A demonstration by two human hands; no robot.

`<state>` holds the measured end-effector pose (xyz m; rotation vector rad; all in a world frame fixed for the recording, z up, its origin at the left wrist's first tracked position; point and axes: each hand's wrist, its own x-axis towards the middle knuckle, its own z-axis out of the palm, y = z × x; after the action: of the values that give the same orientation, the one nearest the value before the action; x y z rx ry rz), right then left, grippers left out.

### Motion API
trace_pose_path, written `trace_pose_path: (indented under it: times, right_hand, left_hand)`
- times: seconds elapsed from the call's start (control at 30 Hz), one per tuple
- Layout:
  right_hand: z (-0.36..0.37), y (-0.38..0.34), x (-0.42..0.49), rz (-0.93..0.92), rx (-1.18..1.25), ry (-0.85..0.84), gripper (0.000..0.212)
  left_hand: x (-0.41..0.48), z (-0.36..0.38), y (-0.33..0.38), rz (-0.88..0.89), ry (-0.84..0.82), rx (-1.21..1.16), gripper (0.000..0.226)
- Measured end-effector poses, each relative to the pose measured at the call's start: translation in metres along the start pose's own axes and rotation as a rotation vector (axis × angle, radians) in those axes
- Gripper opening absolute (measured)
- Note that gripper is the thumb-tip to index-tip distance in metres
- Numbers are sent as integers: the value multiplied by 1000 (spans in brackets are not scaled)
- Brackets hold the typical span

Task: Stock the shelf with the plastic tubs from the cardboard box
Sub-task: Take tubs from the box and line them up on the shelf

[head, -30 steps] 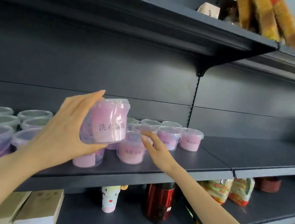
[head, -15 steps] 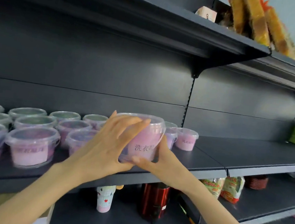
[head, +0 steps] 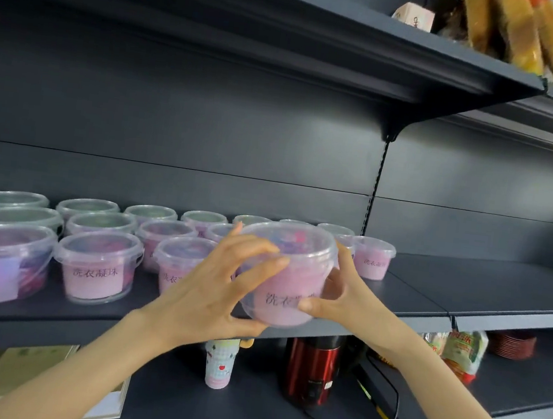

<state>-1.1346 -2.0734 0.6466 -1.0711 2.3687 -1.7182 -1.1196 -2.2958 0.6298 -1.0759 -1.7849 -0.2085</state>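
At the front edge of the shelf (head: 498, 303), head view: 1 tub (head: 286, 279) is held between 2 hands, upright, label facing out. Whether its base rests on the lip or hangs just above it cannot be told.

Left hand (head: 210, 291): fingers curled over the lid rim, thumb under the base. Right hand (head: 347, 300): fingers curled round the right wall, thumb across the label.

Stocked tubs (head: 94, 264) stand in rows to the left and behind. A flask (head: 310, 368) and a cup (head: 221, 363) stand on the level below.

Step in hand, by judgement: placing. The next move calls for setting the tub down in line with the front row, then freeing both hands without nudging its neighbours.
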Motion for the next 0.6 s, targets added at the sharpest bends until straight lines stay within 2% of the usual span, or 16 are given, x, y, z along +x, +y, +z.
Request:
trace_pose_path:
  times: [0.13, 0.37, 0.5, 0.6]
  right_hand:
    - [12, 7, -4, -33, -62, 17, 112]
    - [29, 23, -2, -114, -139, 186, 113]
    - [11, 29, 5, -112, -219, 264, 111]
    - [-19, 43, 10, -56, -224, 423, 110]
  left_hand:
    - [-12, 8, -2, 60, -59, 43, 106]
    - [-23, 12, -9, 54, -134, 135, 100]
    - [-32, 6, -27, -229, -245, 222, 84]
    - [-59, 2, -54, -469, -374, 317, 67]
